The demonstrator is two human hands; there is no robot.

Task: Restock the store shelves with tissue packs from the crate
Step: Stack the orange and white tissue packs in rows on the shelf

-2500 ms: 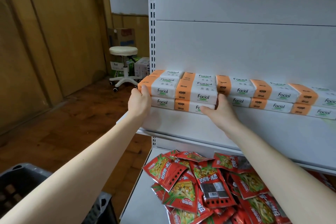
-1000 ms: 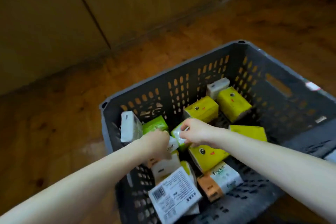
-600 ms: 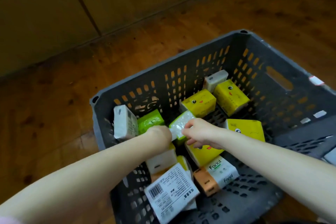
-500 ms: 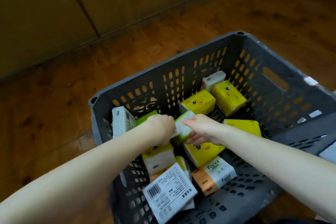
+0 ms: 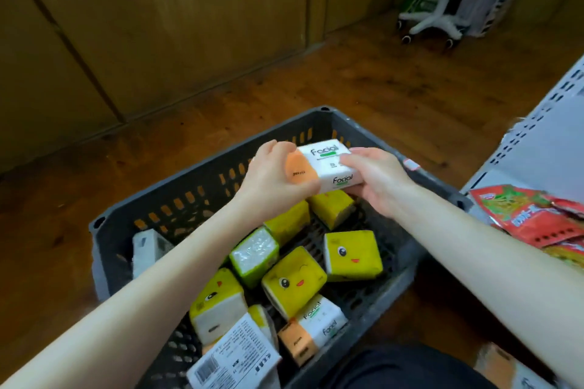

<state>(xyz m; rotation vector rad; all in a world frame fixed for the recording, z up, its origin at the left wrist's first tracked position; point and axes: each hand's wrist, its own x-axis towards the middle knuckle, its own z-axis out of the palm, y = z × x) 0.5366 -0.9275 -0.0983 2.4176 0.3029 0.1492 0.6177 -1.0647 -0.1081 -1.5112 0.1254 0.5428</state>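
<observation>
Lifted clear of the crate (image 5: pixel 177 199) since half a second ago: orange-and-white Facial pack (image 5: pixel 322 167), clamped between left hand (image 5: pixel 275 180) and right hand (image 5: pixel 376 180). Underside hidden by fingers. Below, yellow packs (image 5: pixel 294 284) jumbled inside. Far right, red snack bags (image 5: pixel 531 218), cut off.

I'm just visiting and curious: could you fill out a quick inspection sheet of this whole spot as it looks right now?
Surface: brown wooden floor, worn.
Job's things: white-and-orange "Facial" tissue pack held above the dark grey slotted plastic crate; yellow cartoon-face packs, a green pack and another Facial pack inside.
Clutter: red snack packets on the white shelf.
Grips: left hand and right hand both shut on the held pack.
Cables: nothing seen.
Surroundings: wooden wall panels; white wheeled stool base.
</observation>
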